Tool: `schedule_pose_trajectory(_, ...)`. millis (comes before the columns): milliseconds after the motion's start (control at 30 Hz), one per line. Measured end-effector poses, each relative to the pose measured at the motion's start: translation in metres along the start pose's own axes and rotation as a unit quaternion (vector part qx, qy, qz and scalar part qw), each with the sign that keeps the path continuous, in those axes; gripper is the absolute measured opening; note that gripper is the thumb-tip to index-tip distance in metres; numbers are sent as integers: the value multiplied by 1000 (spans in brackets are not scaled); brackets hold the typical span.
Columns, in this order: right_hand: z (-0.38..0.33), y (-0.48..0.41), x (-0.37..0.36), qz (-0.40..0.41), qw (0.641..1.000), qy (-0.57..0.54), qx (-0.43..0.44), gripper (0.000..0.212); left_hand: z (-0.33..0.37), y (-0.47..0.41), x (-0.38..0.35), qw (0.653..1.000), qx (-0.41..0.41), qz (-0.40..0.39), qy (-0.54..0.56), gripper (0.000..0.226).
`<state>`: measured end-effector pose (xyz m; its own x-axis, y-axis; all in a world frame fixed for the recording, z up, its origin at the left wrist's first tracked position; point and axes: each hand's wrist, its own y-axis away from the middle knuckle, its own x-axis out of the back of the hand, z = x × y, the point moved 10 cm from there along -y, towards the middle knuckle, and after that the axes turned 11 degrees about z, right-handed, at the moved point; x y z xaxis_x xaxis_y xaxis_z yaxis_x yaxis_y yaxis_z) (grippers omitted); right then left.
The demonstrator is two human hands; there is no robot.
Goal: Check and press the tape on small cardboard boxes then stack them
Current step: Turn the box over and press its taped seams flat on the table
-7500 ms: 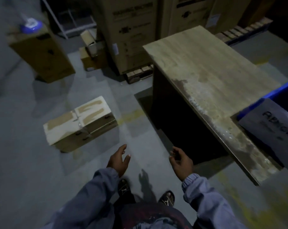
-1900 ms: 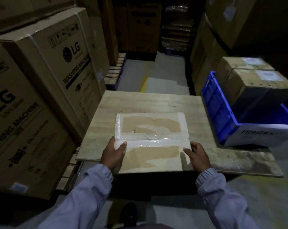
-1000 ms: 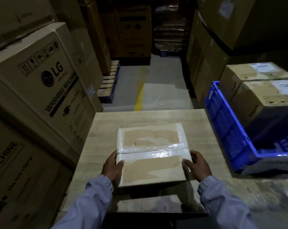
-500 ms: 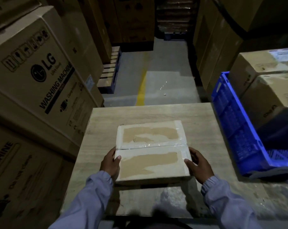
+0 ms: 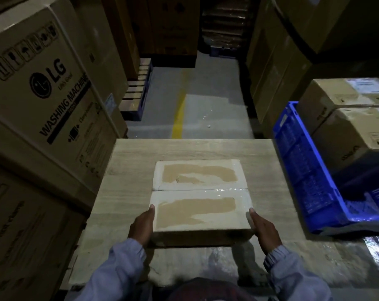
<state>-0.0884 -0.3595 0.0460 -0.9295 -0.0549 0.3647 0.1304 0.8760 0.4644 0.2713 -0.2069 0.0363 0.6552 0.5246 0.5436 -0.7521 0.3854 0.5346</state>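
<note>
A flat cardboard box (image 5: 199, 192) lies on the wooden table (image 5: 130, 170), its top white with torn brown patches. Glossy clear tape runs across the middle seam from left to right. My left hand (image 5: 140, 224) holds the box's left side near the front corner, thumb tip at the top edge. My right hand (image 5: 263, 227) holds the right side near the front corner in the same way. The fingers of both hands are hidden behind the box's sides.
A blue plastic crate (image 5: 303, 170) sits at the table's right edge with brown cartons (image 5: 353, 135) in it. Large washing-machine cartons (image 5: 49, 94) stand close on the left. Beyond the table lie a pallet (image 5: 136, 90) and grey floor with a yellow line (image 5: 178, 118).
The box sat on the floor earlier and now lies on the table. In the last half second both hands have slid back along its sides toward the near corners.
</note>
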Motion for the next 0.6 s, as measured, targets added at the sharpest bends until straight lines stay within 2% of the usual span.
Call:
schedule_pose_trajectory(133, -23, 15, 15, 16, 998, -55, 12, 34, 24, 13, 14, 987, 6, -6, 161, 33)
schedule_pose_trajectory(233, -45, 20, 28, 21, 996, -66, 60, 51, 40, 15, 22, 984, -30, -3, 174, 35)
schedule_pose_trajectory(267, -52, 21, 30, 15, 995, -63, 81, 47, 43, 14, 23, 982, -37, -3, 186, 37)
schedule_pose_trajectory(300, -60, 23, 32, 7, 993, -59, 104, 32, 48, 15, 24, 979, -43, -7, 201, 38)
schedule_pose_trajectory(333, -67, 26, 33, 0, 991, -54, 125, 18, 51, 15, 24, 978, -51, -13, 203, 39)
schedule_pose_trajectory(400, -79, 27, 35, -3, 987, -52, 151, 27, 59, 20, 24, 977, -64, -21, 201, 33)
schedule_pose_trajectory(467, -82, 24, 34, -7, 988, -53, 145, 32, 69, 22, 24, 984, -100, -27, 146, 25)
schedule_pose_trajectory(600, -83, 12, 26, -16, 989, -39, 140, 25, 68, 14, 20, 988, -132, -29, 74, 41)
